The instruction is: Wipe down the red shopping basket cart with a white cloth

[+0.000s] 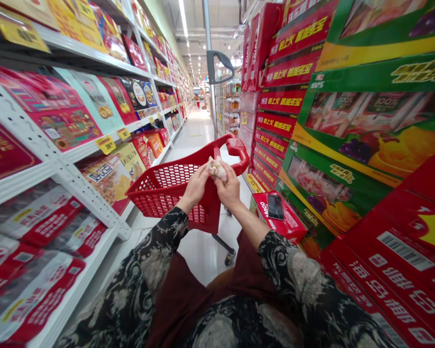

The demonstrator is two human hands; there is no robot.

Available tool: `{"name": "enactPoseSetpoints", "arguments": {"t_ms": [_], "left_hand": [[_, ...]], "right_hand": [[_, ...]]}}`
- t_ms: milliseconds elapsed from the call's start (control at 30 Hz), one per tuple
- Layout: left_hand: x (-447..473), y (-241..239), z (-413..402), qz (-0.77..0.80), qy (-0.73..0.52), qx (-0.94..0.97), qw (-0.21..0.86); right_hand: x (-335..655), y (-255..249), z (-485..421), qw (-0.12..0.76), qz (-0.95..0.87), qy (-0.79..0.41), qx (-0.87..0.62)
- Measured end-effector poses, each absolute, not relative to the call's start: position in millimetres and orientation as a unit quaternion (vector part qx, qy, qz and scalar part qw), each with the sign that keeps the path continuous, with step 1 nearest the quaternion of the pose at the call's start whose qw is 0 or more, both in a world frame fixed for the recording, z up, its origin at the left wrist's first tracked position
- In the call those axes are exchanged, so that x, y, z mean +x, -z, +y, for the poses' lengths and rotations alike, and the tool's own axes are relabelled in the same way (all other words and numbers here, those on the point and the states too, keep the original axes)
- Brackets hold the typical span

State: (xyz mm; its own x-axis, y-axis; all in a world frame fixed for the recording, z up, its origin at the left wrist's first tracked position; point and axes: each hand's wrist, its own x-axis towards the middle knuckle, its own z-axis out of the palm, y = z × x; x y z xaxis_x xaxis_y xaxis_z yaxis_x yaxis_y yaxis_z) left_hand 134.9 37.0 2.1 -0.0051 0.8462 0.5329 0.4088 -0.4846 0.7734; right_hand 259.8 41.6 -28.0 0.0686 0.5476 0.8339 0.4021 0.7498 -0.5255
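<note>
Both hands meet over the near end of a red plastic shopping cart [166,195]. Pinched between them is a crumpled whitish cloth [216,167], perhaps a tissue or wipe. My left hand [196,184] grips its left side, with the fingers closed. On the other side, my right hand [228,186] has its fingers bent around the cloth's right edge. The cart's thick red handle [239,151] curves up just beyond my right hand. Part of the cart's near wall is hidden by the hands.
White shelves [90,150] with packaged snacks line the left. Green juice cartons [366,111] and red drink cases [286,101] are stacked on the right. A phone [275,206] lies on a low red box [288,224]. The cart's caster [229,256] stands near my legs.
</note>
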Motion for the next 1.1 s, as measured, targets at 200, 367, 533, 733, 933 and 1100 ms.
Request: {"name": "enactPoseSetpoints", "arguments": {"t_ms": [200, 367, 533, 733, 933, 1100], "left_hand": [[92, 32, 35, 0.705, -0.293, 0.640, 0.085], [91, 49, 33, 0.722, -0.198, 0.659, 0.073], [92, 44, 31, 0.713, -0.173, 0.678, 0.052], [91, 38, 29, 0.712, -0.158, 0.683, 0.044], [98, 44, 28, 0.722, -0.136, 0.678, 0.028], [101, 48, 26, 0.722, -0.099, 0.685, -0.009]], "right_hand": [[307, 2, 63, 0.621, -0.672, 0.088, -0.395], [292, 20, 66, 0.480, -0.751, 0.128, -0.435], [257, 55, 61, 0.410, -0.833, 0.142, -0.343], [289, 52, 82, 0.492, -0.783, 0.180, -0.336], [291, 82, 74, 0.460, -0.803, 0.199, -0.323], [277, 135, 57, 0.380, -0.850, 0.164, -0.326]]}}
